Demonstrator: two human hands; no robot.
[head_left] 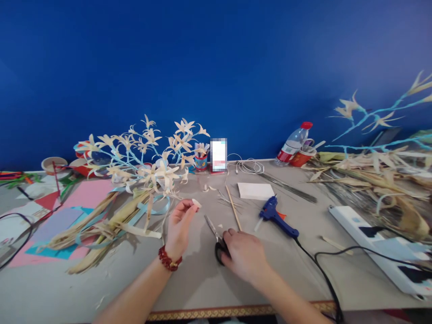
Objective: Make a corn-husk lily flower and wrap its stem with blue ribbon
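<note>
My left hand [179, 227] is raised over the table, thumb and fingers pinching a small pale piece of husk [196, 204]. Low on the tabletop, my right hand [245, 257] has its fingers curled at the black handles of a pair of scissors [213, 227]. The scissors lie almost flat with their metal blades pointing away and to the left. Just beyond my right hand lies a thin wooden stick [232, 204]. Small pale scraps [209, 187] and several thin wires [229, 200] are scattered past the blades.
A blue glue gun [278, 216] lies right, its cable running near a white power strip [371, 252]. Husk flowers on blue stems [158, 166], dried husks [111, 225] and coloured paper [91, 191] spread left. A bottle [293, 144], white card [255, 191] and more husks [381, 180] are farther right.
</note>
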